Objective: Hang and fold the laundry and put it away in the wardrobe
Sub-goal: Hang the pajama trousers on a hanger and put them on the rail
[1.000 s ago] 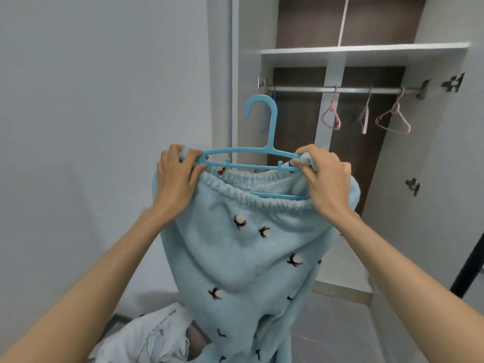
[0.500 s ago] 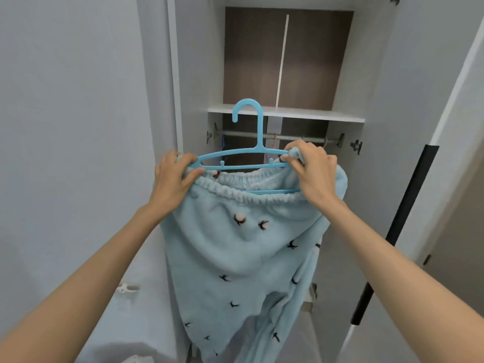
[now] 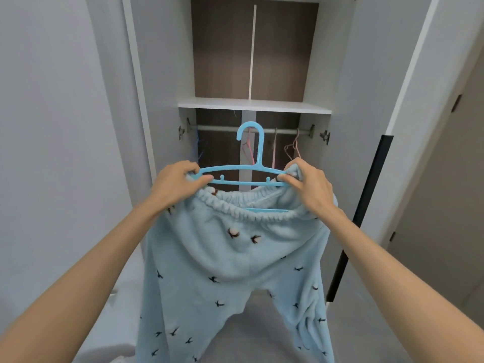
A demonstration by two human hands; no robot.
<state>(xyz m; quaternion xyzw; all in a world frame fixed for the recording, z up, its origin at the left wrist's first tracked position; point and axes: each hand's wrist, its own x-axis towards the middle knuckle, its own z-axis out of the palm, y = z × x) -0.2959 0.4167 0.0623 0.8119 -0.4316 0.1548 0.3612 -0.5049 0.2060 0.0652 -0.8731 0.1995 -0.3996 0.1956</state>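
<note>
While the left hand [image 3: 178, 183] and right hand [image 3: 311, 189] each pinch a waistband end of the fleece pants [image 3: 222, 252] onto the blue hanger [image 3: 260, 153], head view shows it held before the open wardrobe, hook near the rail [image 3: 217, 128] and probably not yet on it. Risk: the waistband slips off once released, or the hook snags the pink hangers [image 3: 247, 150]. Free rail lies to their left, close under the shelf [image 3: 251, 104] edge.

Your view in soft, even indoor light, pale walls [image 3: 52, 127] bright, shadow pooled under the wardrobe shelf [image 3: 254, 104] and around the rail [image 3: 222, 128], wide-angle bowing of the door [image 3: 366, 100] edges, forearms [image 3: 91, 284] stretched toward the corners, slight overall softness.
</note>
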